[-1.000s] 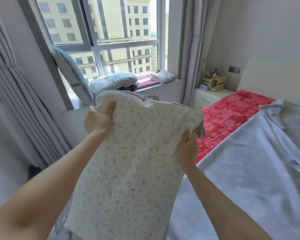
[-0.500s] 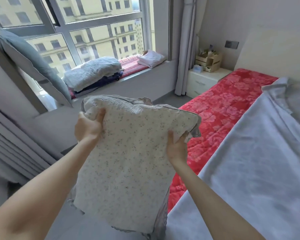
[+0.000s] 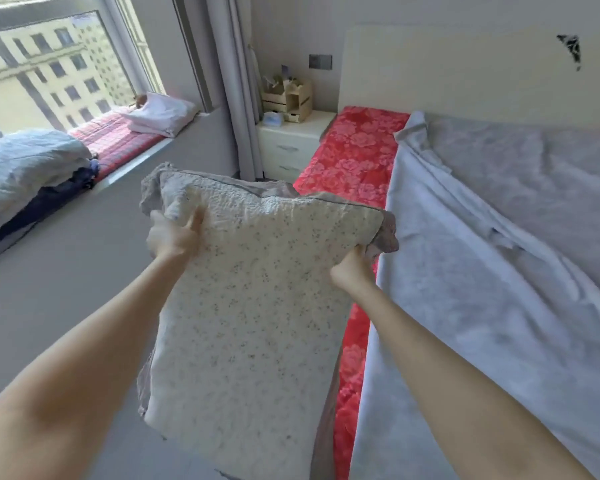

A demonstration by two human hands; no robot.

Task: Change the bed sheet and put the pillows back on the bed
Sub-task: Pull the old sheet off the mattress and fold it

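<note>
Cream quilted pillow (image 3: 250, 323), small dark speckle print with grey trim at the edges, is held in the air in front of the body. Its long axis is roughly vertical; it hangs beside the bed's near side, over the floor. Both forearms are bare, stretched forward and converging on the pillow's top edge. Left hand (image 3: 174, 237): grip closed on the upper left corner, thumb laid on the near face, other fingers wrapped behind and out of sight. Right hand (image 3: 352, 271): lower than the left, fist curled tight on the upper right corner, pinching fabric and grey trim. The top edge tilts down to the right. Beyond the right arm a grey sheet (image 3: 499, 271) is spread over most of the bed, wrinkled, with its edge folded back near the head end. A red floral cover (image 3: 354, 157) shows as a strip along the near side, running up to the headboard (image 3: 465, 71). Past that, a pale nightstand (image 3: 291, 140) stands just beside the bed with a wooden organiser (image 3: 288, 98) on top, and a grey curtain (image 3: 236, 64) hangs next to it. Far left is the window ledge (image 3: 132, 164), with a folded white cloth (image 3: 160, 114) at its far end and a pale blue bedding pile (image 3: 25, 168) nearer. The window (image 3: 49, 71) is behind.
</note>
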